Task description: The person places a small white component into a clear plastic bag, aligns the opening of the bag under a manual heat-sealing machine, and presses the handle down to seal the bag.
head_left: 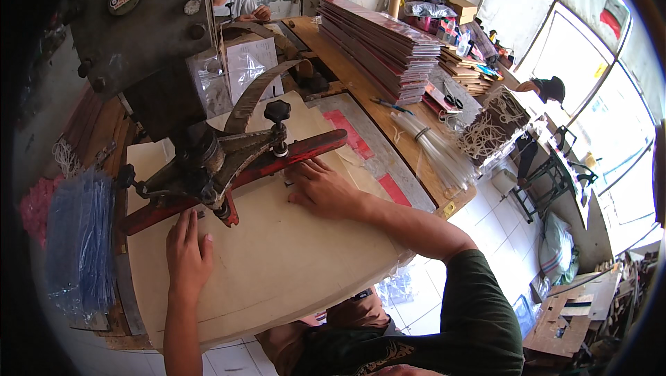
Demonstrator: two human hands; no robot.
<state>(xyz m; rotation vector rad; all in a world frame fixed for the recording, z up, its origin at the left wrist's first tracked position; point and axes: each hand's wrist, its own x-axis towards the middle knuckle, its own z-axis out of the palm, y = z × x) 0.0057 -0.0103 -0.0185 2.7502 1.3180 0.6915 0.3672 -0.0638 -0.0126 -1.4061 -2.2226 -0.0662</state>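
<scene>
Cream board (pixel 277 251) lies flat on the worktop beneath a press, its near edge slanting from lower left up to the right. Its long axis cannot be told, since the machine covers part of it. One dark metal press (pixel 149 50) towers at upper left. One tall stack of flat panels (pixel 381 46) stands beyond, upper right, and one bundle of bluish plastic sheets (pixel 80 241) lies at far left. A single red bar (pixel 291 155), mounted under the press, crosses above the board; its long axis runs from lower left to upper right, roughly in line with the near edge. One bundle of clear tubes (pixel 433 147) rests right of the board, near two red patches.

Two hands work at the bar's near side. The left hand (pixel 189 251) lies palm down on the board, fingers extended, thumb apart, gripping nothing visible. The right hand (pixel 322 189) is also palm down, fingers loosely spread, fingertips near the bar; no grip shows. Two black knobs (pixel 277 112) top the press fittings, and one pair of scissors (pixel 453 100) sits beside the panels.
</scene>
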